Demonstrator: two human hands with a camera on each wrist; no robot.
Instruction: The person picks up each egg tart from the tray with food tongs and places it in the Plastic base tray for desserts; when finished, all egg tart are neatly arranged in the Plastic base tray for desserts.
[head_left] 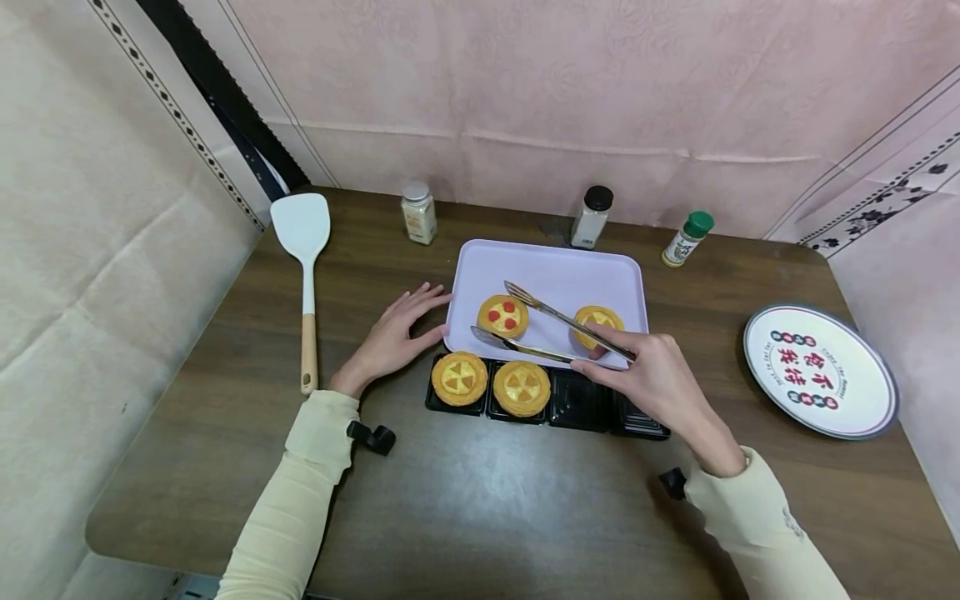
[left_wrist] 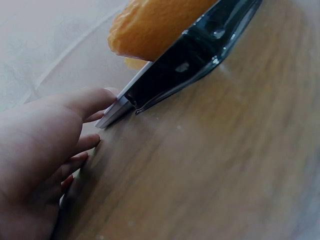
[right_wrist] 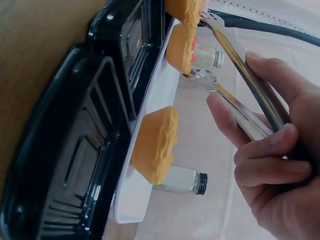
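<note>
The right hand (head_left: 660, 379) has its fingers curled round a pair of metal tongs (head_left: 551, 327), whose tips stand apart on either side of the red-dotted tart (head_left: 503, 316) on the lilac tray (head_left: 555, 271) — my guess is that the step in hand is closing on that tart to lift it. The left hand (head_left: 390, 337) lies flat on the table (head_left: 465, 492) at the tray's 9 o'clock edge, fingers straight and touching its rim, holding nothing. A second tart (head_left: 596, 321) sits on the tray at 3 o'clock of the first; two more fill the left cells of the black moulded tray (head_left: 570, 408) at 6 o'clock, with its right cells bare. The next move, I'd judge, calls for a gentle squeeze — the pastry looks crumbly — and a level lift. The plate (head_left: 821, 371) at 3 o'clock bears red characters and a rim line too small to read; the labels on the three shakers (head_left: 591, 217) are illegible.
</note>
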